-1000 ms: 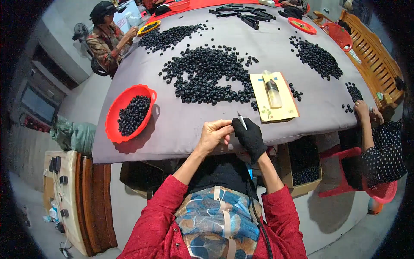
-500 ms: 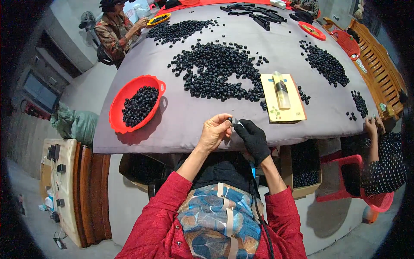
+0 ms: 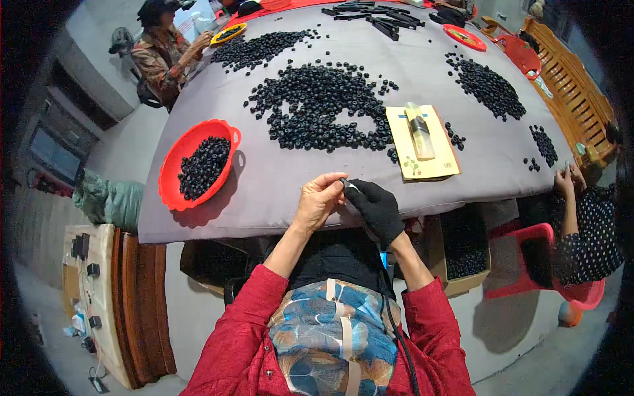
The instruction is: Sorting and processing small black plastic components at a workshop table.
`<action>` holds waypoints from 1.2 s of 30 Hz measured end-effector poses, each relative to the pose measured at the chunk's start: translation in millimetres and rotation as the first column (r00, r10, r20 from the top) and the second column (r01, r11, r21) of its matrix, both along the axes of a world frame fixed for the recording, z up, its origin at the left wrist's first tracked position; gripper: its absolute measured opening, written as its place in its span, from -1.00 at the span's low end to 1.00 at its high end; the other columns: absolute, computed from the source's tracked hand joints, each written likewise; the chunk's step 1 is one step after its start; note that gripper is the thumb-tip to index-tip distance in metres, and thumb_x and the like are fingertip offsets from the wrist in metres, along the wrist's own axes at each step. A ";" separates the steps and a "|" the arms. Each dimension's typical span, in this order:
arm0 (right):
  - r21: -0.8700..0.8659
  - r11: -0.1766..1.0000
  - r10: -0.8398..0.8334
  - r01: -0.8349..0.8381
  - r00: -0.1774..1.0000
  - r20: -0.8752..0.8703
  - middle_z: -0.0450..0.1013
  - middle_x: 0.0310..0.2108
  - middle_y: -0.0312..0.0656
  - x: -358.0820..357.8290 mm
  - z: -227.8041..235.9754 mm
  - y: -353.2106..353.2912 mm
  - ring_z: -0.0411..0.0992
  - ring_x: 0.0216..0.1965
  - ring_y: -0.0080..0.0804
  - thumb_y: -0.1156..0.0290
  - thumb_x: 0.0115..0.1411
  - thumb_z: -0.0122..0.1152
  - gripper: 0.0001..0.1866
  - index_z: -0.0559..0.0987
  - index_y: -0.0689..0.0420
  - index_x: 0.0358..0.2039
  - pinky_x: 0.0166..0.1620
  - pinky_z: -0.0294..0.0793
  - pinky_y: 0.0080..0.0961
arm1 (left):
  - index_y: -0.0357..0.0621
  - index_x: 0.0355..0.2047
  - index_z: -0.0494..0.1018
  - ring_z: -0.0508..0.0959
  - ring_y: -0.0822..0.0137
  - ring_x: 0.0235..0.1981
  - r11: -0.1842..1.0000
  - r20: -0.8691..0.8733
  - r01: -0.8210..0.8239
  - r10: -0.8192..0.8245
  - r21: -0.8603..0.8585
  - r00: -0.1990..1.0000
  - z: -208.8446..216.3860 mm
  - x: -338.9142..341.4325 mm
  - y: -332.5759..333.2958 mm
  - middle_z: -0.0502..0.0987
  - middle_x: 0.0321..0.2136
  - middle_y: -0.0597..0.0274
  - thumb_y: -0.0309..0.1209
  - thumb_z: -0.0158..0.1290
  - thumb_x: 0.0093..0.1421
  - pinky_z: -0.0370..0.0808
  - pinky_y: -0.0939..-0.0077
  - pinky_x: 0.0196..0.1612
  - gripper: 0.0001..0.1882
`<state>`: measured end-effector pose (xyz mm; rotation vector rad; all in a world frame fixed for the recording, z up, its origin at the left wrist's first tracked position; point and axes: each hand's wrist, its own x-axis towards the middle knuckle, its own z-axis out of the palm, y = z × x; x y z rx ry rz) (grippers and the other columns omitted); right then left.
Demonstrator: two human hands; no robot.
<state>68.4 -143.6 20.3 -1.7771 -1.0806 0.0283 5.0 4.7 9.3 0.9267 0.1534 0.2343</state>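
My bare left hand (image 3: 318, 201) is closed in a pinch in front of the table edge, gripping a small black round piece (image 3: 343, 180) between thumb and fingertips. Against it is my right hand (image 3: 378, 208), in a black glove with its fingers closed. A thin, pale, shiny thing (image 3: 354, 187) shows at its fingertips, too small to name. Beyond my hands spreads a large heap of black round pieces (image 3: 310, 99), some with a hollow in the middle. More of them lie in a red plastic basin (image 3: 173, 165) on the left.
A clear container with a dark band (image 3: 421, 135) lies on a yellow booklet (image 3: 398, 148). Another person (image 3: 158, 59) sits far left by a yellow plate (image 3: 216, 39); a co-worker's hands (image 3: 569, 178) are at the right edge. Cardboard boxes (image 3: 456, 285) stand under the grey-covered table (image 3: 277, 198).
My view has shifted slightly, so the table things sit a little further left. My two hands stay together at the black piece, which is now more covered by my fingers.
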 end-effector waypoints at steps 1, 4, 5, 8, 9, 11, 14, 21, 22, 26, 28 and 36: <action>0.007 1.000 0.009 -0.010 0.998 0.068 0.43 -0.22 -0.19 -0.2 0.6 0.4 0.44 -0.28 -0.31 0.39 0.07 0.07 -0.72 0.47 0.04 -0.16 -0.27 0.45 -0.49 | -0.27 -0.24 0.44 0.43 0.51 -0.56 1.000 0.001 -0.018 0.018 -0.004 1.000 -0.4 0.1 0.2 0.46 -0.53 0.30 -0.52 0.01 0.09 0.41 0.68 -0.47 -0.80; -0.060 0.998 -0.039 0.036 0.997 -0.062 0.43 -0.22 -0.19 -5.1 6.2 3.7 0.44 -0.29 -0.29 0.42 0.05 0.07 -0.71 0.46 0.02 -0.16 -0.29 0.45 -0.48 | -0.27 -0.26 0.45 0.44 0.51 -0.53 0.999 -0.006 -0.044 0.044 -0.031 0.999 -5.1 1.3 3.1 0.48 -0.49 0.27 -0.53 0.01 0.08 0.42 0.67 -0.43 -0.82; -0.060 0.997 -0.044 0.041 0.997 -0.059 0.43 -0.22 -0.19 -4.9 6.1 3.1 0.44 -0.29 -0.29 0.42 0.05 0.07 -0.71 0.46 0.02 -0.16 -0.29 0.45 -0.48 | -0.24 -0.27 0.45 0.47 0.47 -0.47 0.999 0.006 -0.025 0.026 -0.034 1.000 -6.4 2.5 4.8 0.49 -0.44 0.26 -0.54 0.01 0.08 0.44 0.61 -0.39 -0.82; -0.003 0.998 -0.065 0.066 0.988 0.143 0.44 -0.25 -0.17 -1.9 0.7 2.4 0.44 -0.31 -0.29 0.42 0.04 0.08 -0.71 0.47 0.02 -0.16 -0.31 0.46 -0.48 | -0.22 -0.28 0.46 0.50 0.42 -0.41 1.000 0.016 -0.012 0.013 -0.021 1.000 -9.0 7.6 4.7 0.50 -0.40 0.25 -0.56 0.01 0.07 0.46 0.54 -0.32 -0.83; 0.012 0.996 -0.089 0.090 0.949 0.303 0.44 -0.26 -0.17 0.2 -1.8 2.8 0.44 -0.32 -0.29 0.43 0.03 0.08 -0.70 0.46 0.02 -0.16 -0.31 0.46 -0.48 | -0.22 -0.29 0.46 0.51 0.41 -0.40 1.000 0.012 -0.021 0.021 -0.003 1.000 -8.2 9.0 3.6 0.51 -0.40 0.24 -0.56 0.00 0.06 0.46 0.51 -0.30 -0.83; 0.028 0.993 -0.112 0.111 0.884 0.453 0.45 -0.27 -0.17 -0.3 -1.8 3.2 0.45 -0.33 -0.29 0.44 0.03 0.08 -0.69 0.46 0.01 -0.15 -0.32 0.46 -0.48 | -0.24 -0.30 0.46 0.48 0.45 -0.45 0.999 -0.004 -0.041 0.041 -0.033 0.999 -2.5 11.4 0.2 0.50 -0.44 0.26 -0.56 0.02 0.04 0.44 0.58 -0.36 -0.82; -0.016 0.992 -0.122 0.123 0.990 0.076 0.44 -0.28 -0.16 -5.1 3.2 4.6 0.45 -0.34 -0.27 0.47 0.02 0.07 -0.69 0.46 0.03 -0.16 -0.32 0.46 -0.47 | -0.26 -0.30 0.45 0.45 0.49 -0.51 0.995 -0.011 -0.057 0.056 -0.083 0.998 -1.1 16.4 -2.5 0.49 -0.49 0.27 -0.57 0.03 0.02 0.41 0.64 -0.40 -0.81; 0.199 0.960 -0.198 0.197 0.980 -0.015 0.47 -0.41 -0.21 10.0 -22.8 9.0 0.39 -0.44 -0.59 0.32 0.12 0.06 -0.73 0.48 0.20 -0.21 -0.34 0.38 -0.62 | -0.25 -0.29 0.44 0.46 0.42 -0.52 0.988 0.047 0.049 -0.043 -0.148 0.998 -3.7 19.3 -4.7 0.48 -0.48 0.24 -0.57 0.01 0.04 0.42 0.60 -0.38 -0.82; 0.201 0.958 -0.218 0.206 0.975 0.036 0.47 -0.43 -0.22 11.2 -25.3 8.9 0.38 -0.47 -0.60 0.32 0.12 0.06 -0.73 0.47 0.20 -0.22 -0.36 0.38 -0.61 | -0.25 -0.29 0.44 0.46 0.42 -0.52 0.988 0.047 0.052 -0.045 -0.146 0.998 -4.3 19.6 -4.4 0.48 -0.48 0.24 -0.57 0.01 0.04 0.42 0.60 -0.38 -0.82; 0.198 0.960 -0.205 0.197 0.979 0.019 0.46 -0.46 -0.23 9.0 -22.3 7.6 0.36 -0.50 -0.60 0.32 0.11 0.06 -0.74 0.47 0.20 -0.23 -0.39 0.37 -0.61 | -0.26 -0.29 0.43 0.46 0.42 -0.52 0.981 0.032 0.010 -0.004 -0.193 0.999 -4.0 17.4 -4.3 0.48 -0.46 0.23 -0.57 0.01 0.05 0.43 0.58 -0.37 -0.82; 0.121 0.973 -0.201 0.198 0.980 0.009 0.47 -0.44 -0.20 9.2 -18.8 4.8 0.38 -0.50 -0.57 0.33 0.11 0.07 -0.73 0.47 0.21 -0.22 -0.38 0.37 -0.60 | -0.26 -0.28 0.43 0.46 0.42 -0.52 0.981 0.017 -0.010 0.013 -0.196 1.000 -4.9 17.2 -3.1 0.48 -0.46 0.23 -0.57 0.01 0.05 0.43 0.58 -0.37 -0.82; 0.103 0.979 -0.180 0.174 0.982 0.054 0.48 -0.35 -0.14 0.0 -6.4 2.5 0.44 -0.32 -0.45 0.35 0.10 0.07 -0.74 0.50 0.21 -0.23 -0.24 0.39 -0.56 | -0.20 -0.28 0.42 0.45 0.48 -0.50 0.976 0.082 0.043 -0.026 -0.213 0.996 -11.1 17.6 1.4 0.46 -0.46 0.29 -0.57 0.04 0.04 0.42 0.66 -0.40 -0.81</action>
